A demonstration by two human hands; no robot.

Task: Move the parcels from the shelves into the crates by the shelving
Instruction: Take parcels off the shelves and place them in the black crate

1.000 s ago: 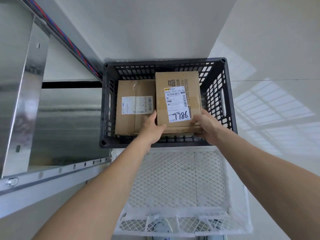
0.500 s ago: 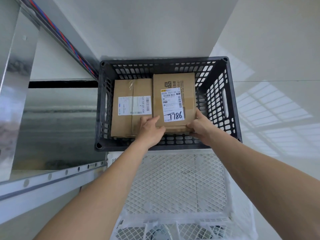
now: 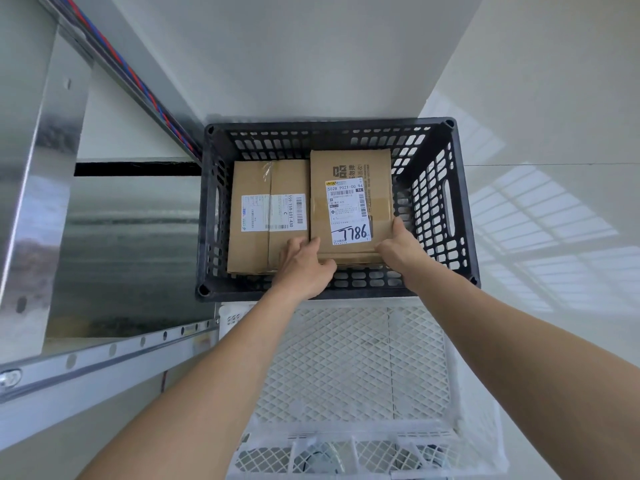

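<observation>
A black slatted crate (image 3: 446,209) stands on the floor beside the shelving. Inside it lie two brown cardboard parcels side by side. The right parcel (image 3: 349,168) carries a white label with "7786" written on it. My left hand (image 3: 304,265) grips its near left corner and my right hand (image 3: 398,247) grips its near right corner. This parcel sits down inside the crate, a little higher than the left parcel (image 3: 256,181), which has a white barcode label and clear tape. Whether the held parcel rests on the crate's bottom is hidden.
A white mesh crate (image 3: 349,368) sits nearer to me, below the black one. Metal shelving (image 3: 114,244) with a perforated rail runs along the left. Red and blue cables (image 3: 138,81) run along the wall. Pale tiled floor lies to the right.
The 7786 parcel has moved lower and farther into the black crate, beside the left parcel. Both hands went down with it and still hold its near corners.
</observation>
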